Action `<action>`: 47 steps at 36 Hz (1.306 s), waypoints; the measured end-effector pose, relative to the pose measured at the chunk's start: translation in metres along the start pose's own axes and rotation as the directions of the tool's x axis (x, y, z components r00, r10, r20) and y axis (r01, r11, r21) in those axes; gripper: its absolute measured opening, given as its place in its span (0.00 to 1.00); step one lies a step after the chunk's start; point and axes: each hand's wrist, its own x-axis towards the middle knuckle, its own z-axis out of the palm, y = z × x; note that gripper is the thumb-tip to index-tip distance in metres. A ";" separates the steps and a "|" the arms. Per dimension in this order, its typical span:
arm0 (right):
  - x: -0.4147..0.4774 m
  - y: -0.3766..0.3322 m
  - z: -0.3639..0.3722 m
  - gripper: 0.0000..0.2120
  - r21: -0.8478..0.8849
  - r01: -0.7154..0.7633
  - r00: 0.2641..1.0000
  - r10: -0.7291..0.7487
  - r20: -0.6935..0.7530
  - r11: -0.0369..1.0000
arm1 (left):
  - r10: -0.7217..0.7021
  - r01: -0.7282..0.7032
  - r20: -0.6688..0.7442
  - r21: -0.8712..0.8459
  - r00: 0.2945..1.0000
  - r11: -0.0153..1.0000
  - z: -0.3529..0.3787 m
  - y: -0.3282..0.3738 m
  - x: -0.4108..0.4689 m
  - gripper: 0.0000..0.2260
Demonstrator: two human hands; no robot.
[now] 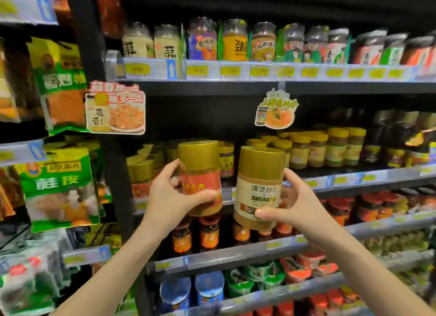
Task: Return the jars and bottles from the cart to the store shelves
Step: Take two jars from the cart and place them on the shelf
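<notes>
Gold-lidded jars (pixel 316 148) crowd shelf (pixel 354 180); left grip (pixel 169 195) holds red-label jar (pixel 200 174), right grip (pixel 297 202) cream-label jar (pixel 259 188).

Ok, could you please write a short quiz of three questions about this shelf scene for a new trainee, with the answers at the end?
1. True or false: the left hand holds the red-label jar.
2. Choose one: the lid of the cream-label jar in the right hand is A) green, B) gold, C) blue.
3. Short answer: does either held jar stand on a shelf?

Key: 1 true. 2 B. 3 No, both are held in the air in front of the shelves.
</notes>
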 end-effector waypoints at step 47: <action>0.191 0.070 0.023 0.58 -0.023 -0.075 0.958 0.079 0.276 0.997 | -0.133 0.222 -0.189 0.595 0.973 0.772 0.003 -0.097 0.084 0.42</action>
